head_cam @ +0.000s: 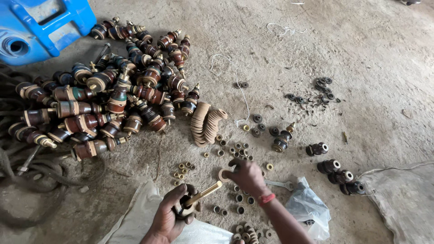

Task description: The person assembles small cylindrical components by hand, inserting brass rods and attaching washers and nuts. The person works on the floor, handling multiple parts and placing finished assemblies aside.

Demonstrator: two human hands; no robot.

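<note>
Brass stud [203, 193] steady in my left hand [169, 217]'s grip; my right hand [246, 177] pinches a tan washer [223, 175], which I'd keep flat beside the stud.

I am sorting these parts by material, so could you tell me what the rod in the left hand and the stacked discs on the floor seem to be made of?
Rod: likely brass, going by its yellow metallic sheen. Stacked discs: tan and matte, perhaps leather or fibre; the look leaves it open.
</note>
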